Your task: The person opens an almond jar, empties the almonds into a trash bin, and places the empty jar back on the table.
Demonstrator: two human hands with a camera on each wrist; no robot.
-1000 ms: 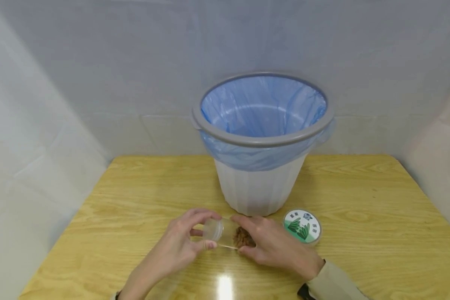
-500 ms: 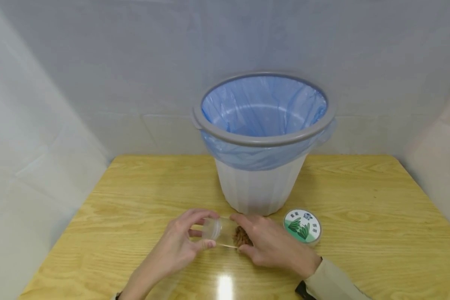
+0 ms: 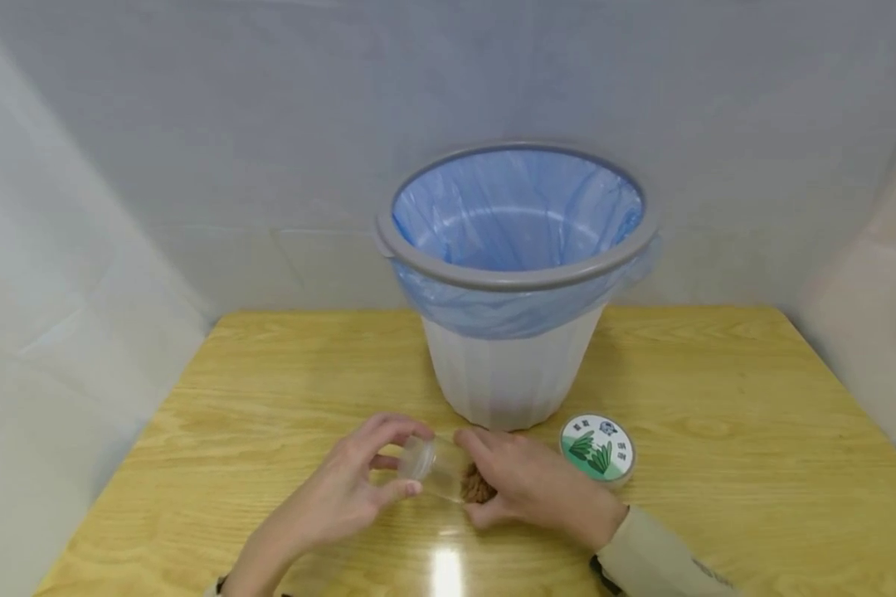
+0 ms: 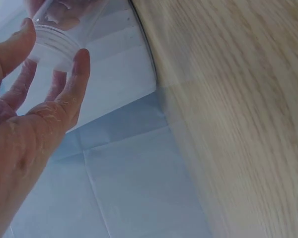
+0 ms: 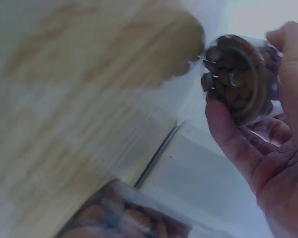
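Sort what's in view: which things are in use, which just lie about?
In use: clear plastic jar of brown pellets, its lid end gripped by left hand, base by right hand.
Lying about: round green-and-white lid, blue-lined white bin, wooden table.

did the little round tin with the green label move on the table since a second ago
No. The tin keeps its place just right of the bin's base; both shift slightly left together in the head view, so the camera moved.

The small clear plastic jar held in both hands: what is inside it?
Small brown pellets fill the bottom end of the small clear plastic jar; the right hand covers part of them.
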